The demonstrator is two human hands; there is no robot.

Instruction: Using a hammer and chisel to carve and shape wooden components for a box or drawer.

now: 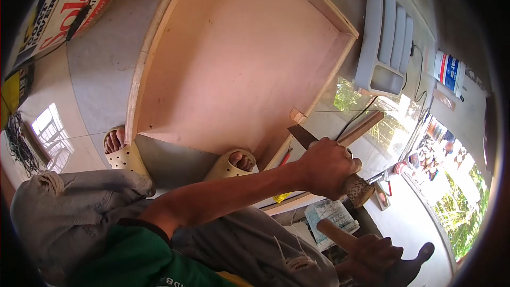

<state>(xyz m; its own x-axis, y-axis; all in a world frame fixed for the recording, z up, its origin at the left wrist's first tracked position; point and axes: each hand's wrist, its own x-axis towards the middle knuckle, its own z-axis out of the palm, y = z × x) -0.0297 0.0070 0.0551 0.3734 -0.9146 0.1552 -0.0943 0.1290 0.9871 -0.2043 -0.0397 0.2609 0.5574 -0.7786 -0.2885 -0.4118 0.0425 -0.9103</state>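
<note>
My left hand (329,167) is closed round a chisel, its dark flat blade (303,136) out beyond my knuckles and its worn wooden butt (359,190) below my fist. The blade tip is by a small raised wood piece (298,116) on the edge of a large shallow wooden panel box (239,64); I cannot tell whether they touch. Lower right, my right hand (372,258) grips what looks like a hammer, its wooden handle (336,235) pointing left and its dark head (417,267) beyond my fingers.
A grey plastic tray (366,48) with compartments lies to the right of the panel. A white bucket (449,72), a wood strip (366,127) and cables are farther right. A red pencil (287,156) lies beside the frame. My feet, in cream clogs (226,166), are at its near edge.
</note>
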